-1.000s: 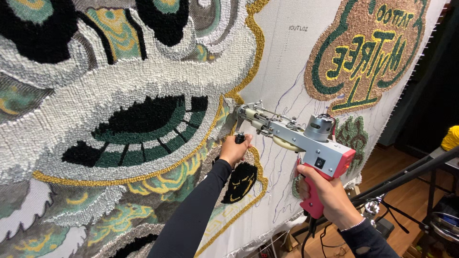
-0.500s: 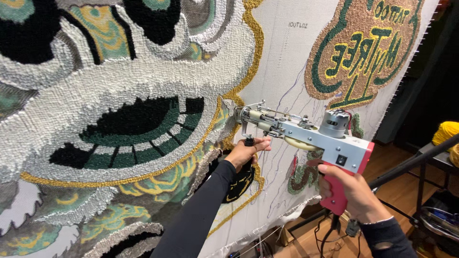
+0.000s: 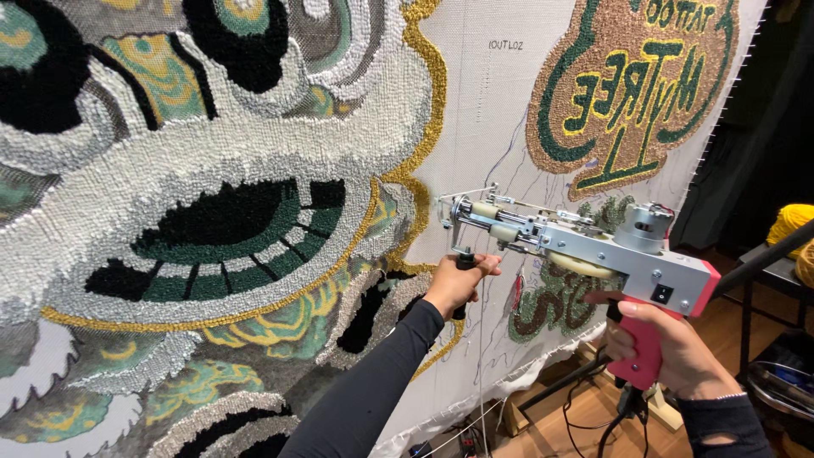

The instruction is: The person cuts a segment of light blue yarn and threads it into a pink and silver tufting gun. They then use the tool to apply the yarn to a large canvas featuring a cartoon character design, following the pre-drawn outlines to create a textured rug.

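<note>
Nearly level, tufting gun (image 3: 585, 254) gripped by both hands (image 3: 458, 284), needle aimed left at cloth (image 3: 483, 110).

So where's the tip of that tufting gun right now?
In the head view, the tufting gun is right of centre, its tip against the bare white backing cloth, just right of the gold outline and above the left hand.

Head view, close, facing the tufted cloth (image 3: 475, 127) (slightly downward).

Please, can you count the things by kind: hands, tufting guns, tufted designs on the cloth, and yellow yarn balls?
Hands: 2, left hand and right hand
Tufting gun: 1
Tufted designs: 2, big design and oval design
Yellow yarn ball: 1
Total: 6
</note>
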